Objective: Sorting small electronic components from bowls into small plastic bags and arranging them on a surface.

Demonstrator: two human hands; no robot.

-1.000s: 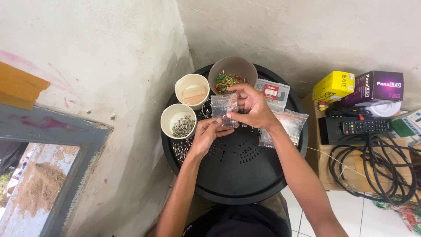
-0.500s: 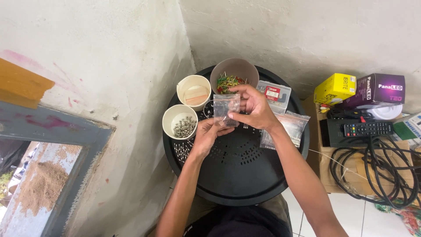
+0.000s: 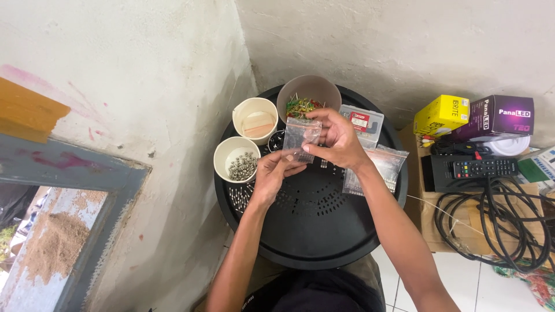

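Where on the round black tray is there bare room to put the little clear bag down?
The near half of the black tray is bare, between the forearms and the front rim. The far half is crowded: two cream cups, a grey bowl, loose parts and flat packets. Both the left hand and the right hand hold the clear bag.

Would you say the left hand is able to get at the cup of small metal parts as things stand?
Probably yes. The left hand pinches the bottom of the clear bag, and the cup of small metal parts stands just to its left on the black tray, nothing between; it would have to release the bag first.
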